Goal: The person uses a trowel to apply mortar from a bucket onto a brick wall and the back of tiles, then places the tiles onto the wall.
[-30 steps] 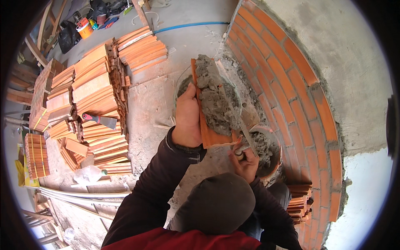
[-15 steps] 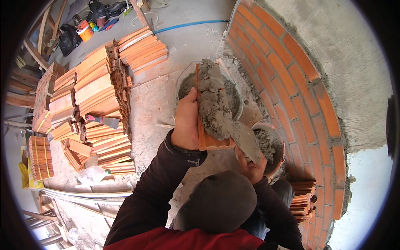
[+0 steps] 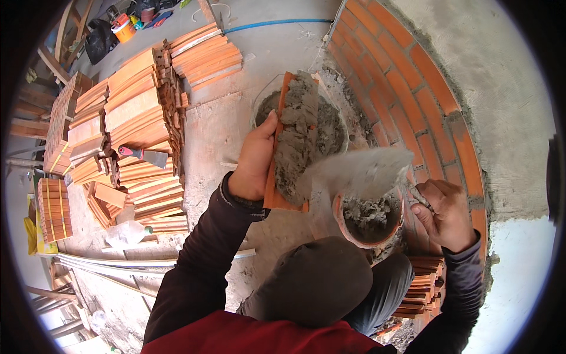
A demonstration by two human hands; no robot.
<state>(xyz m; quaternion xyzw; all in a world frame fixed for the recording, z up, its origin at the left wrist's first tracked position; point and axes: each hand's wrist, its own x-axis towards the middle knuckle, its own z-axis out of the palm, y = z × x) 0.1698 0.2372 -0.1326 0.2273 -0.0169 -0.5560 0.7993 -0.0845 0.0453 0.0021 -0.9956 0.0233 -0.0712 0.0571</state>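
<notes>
My left hand (image 3: 254,154) grips the left side of a flat orange brick (image 3: 273,193), held up tilted in front of me. A thick, lumpy layer of grey mortar (image 3: 299,121) covers most of its face. My right hand (image 3: 445,213) is closed round the handle of a trowel (image 3: 368,172), whose mortar-smeared blade points left and is blurred by motion. The blade's tip overlaps the brick's lower right edge; whether they touch I cannot tell. Below the blade stands a small bucket (image 3: 340,219) with mortar inside. Behind the brick, a wider tub (image 3: 346,133) of mortar is partly hidden.
A brick wall (image 3: 433,121) curves along the right, beside grey plaster (image 3: 507,130). Stacks of bricks (image 3: 132,112) fill the left, with a putty knife (image 3: 143,155) lying on them. More bricks (image 3: 420,283) lie near my knee. Long pale strips (image 3: 118,264) cross the floor.
My right hand has moved right and up with the trowel, away from the brick's lower end. The blade has swung to point left. My left hand has shifted slightly left, tilting the brick.
</notes>
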